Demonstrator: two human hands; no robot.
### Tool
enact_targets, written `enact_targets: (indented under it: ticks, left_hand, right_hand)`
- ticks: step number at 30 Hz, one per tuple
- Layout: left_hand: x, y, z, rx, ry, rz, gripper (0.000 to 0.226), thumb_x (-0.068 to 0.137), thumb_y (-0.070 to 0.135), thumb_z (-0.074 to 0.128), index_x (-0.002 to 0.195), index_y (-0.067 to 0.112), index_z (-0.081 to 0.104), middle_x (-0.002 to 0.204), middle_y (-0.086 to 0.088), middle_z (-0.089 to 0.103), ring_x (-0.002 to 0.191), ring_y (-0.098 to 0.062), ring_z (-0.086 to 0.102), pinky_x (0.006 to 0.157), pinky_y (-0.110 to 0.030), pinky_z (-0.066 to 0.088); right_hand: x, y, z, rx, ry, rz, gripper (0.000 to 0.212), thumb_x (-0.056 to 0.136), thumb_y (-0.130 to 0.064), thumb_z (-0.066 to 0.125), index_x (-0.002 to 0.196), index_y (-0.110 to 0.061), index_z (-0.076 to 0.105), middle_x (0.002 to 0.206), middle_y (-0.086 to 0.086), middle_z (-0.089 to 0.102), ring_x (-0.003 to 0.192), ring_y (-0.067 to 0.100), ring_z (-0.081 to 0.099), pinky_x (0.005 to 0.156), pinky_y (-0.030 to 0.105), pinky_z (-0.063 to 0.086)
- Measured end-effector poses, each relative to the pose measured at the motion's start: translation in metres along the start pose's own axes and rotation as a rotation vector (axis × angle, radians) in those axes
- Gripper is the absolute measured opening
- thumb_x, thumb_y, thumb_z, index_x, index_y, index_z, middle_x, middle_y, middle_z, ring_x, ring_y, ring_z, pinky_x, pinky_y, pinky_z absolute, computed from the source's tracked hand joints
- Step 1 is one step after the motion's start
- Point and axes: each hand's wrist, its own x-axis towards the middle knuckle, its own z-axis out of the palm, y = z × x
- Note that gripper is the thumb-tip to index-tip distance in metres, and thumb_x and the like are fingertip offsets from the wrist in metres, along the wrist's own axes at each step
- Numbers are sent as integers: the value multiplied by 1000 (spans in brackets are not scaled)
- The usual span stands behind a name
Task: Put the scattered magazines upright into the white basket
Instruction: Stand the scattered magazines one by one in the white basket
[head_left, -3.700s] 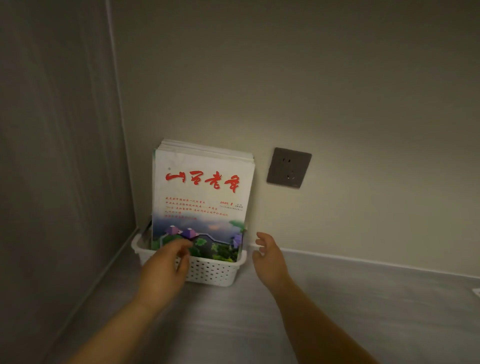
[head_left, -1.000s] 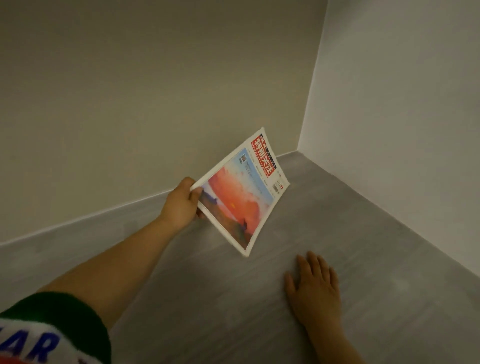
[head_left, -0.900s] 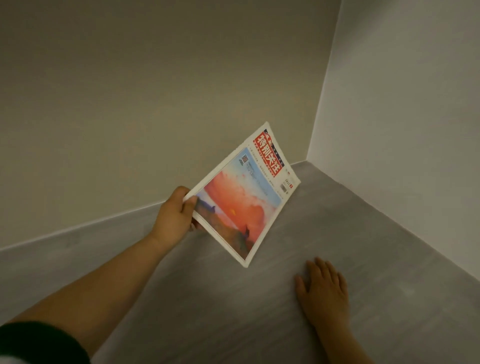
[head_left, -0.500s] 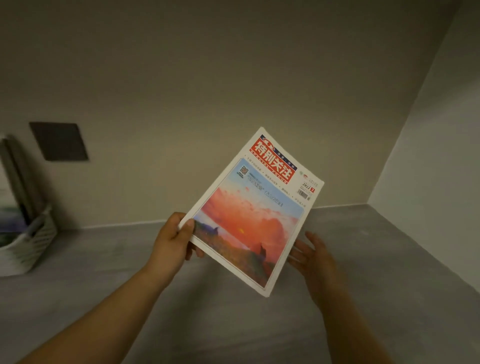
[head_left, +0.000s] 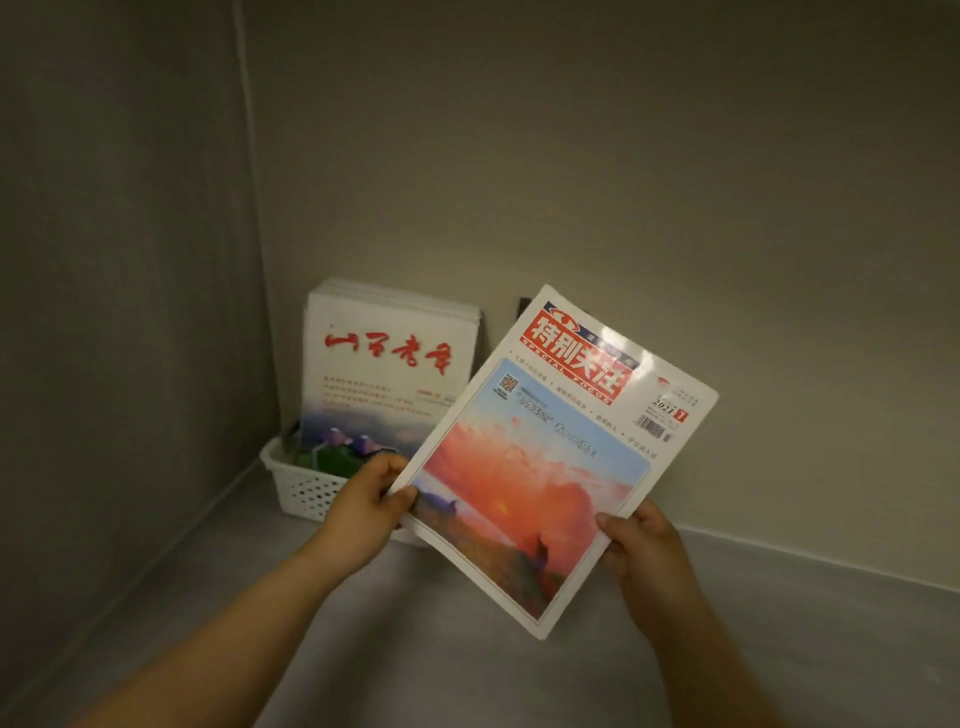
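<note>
The sunset magazine (head_left: 550, 467) has a red block on top of its cover with big white Chinese letters, 特别关注. Under them, small letters say SPECIAL FOCUS. Near the right corner it says 2021, then a white 7 in a little red box, with a bar code (head_left: 655, 427) below. The white magazine (head_left: 384, 374) standing in the white basket (head_left: 306, 488) has four red brush letters, too blurred to read for sure.

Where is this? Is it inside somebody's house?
Probably indoors, in a corner of a room or cupboard, though I cannot tell which. Two plain walls meet, a smooth grey surface runs below, and a white basket of upright magazines stands in the corner.
</note>
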Motion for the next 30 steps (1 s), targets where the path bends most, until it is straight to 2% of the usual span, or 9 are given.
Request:
enact_targets:
  ticks: [2,5,8,12,14,18,24,27,30]
  left_hand:
    - [13,-17,-34,4,13,-46,18,89,12,47,80,28,48,91,0,57,88,-20,55,81,-32,47]
    - [34,-37,-75,-7,82,-99,25,86,8,51,70,28,51,86,-5,60,90,-25,56,81,-35,44]
    - [58,-57,-103,5,172,-138,29,83,7,56,65,28,51,74,5,58,83,-22,55,74,-32,39]
    - [87,-84,-128,-4,230,-209,5,83,9,57,85,8,62,94,-13,63,82,-21,55,74,-33,44]
    - [99,-98,-134,-4,248,-254,15,82,10,59,94,2,63,101,-18,65,84,-22,56,76,-34,45]
    - [116,-115,-136,31,268,-318,15,79,11,64,90,3,67,105,-18,66,86,-24,58,77,-33,46]
    - [126,-134,-125,232,199,-294,12,74,11,68,81,2,71,112,-14,62,99,-30,59,93,-39,47]
    - [130,-138,-121,270,221,-294,9,74,11,69,78,3,71,120,-13,58,105,-30,56,90,-34,42]
    - [133,-141,-121,260,239,-310,11,73,12,70,73,17,59,115,-12,57,95,-25,56,81,-34,44]
  right_hand:
    - [11,3,42,-27,6,6,30,83,7,48,91,-19,62,91,3,67,85,20,63,71,33,51]
    - [29,-1,95,-82,-23,-7,33,83,6,51,83,-25,62,90,0,67,87,21,62,81,38,49]
    - [48,-6,137,-122,-59,-44,34,82,5,53,80,-28,62,86,-6,66,82,14,63,68,28,51]
    - [74,-12,181,-233,-99,-78,25,82,0,55,80,-23,65,71,-11,66,59,4,63,48,18,50]
    - [83,-10,197,-283,-103,-81,20,83,0,55,81,-18,65,67,-5,65,47,8,60,43,23,50]
    - [103,-1,211,-337,-63,-81,33,85,-3,55,64,-29,56,67,-5,60,42,8,55,31,11,42]
    - [110,22,201,-493,-55,-32,30,82,-1,57,68,-27,58,61,-2,60,47,17,55,56,36,51]
    - [114,35,197,-494,-26,49,24,81,3,55,76,-18,63,62,0,59,38,2,55,57,29,49]
    - [117,47,200,-484,0,82,23,81,5,56,100,-3,65,87,9,67,64,16,61,69,32,49]
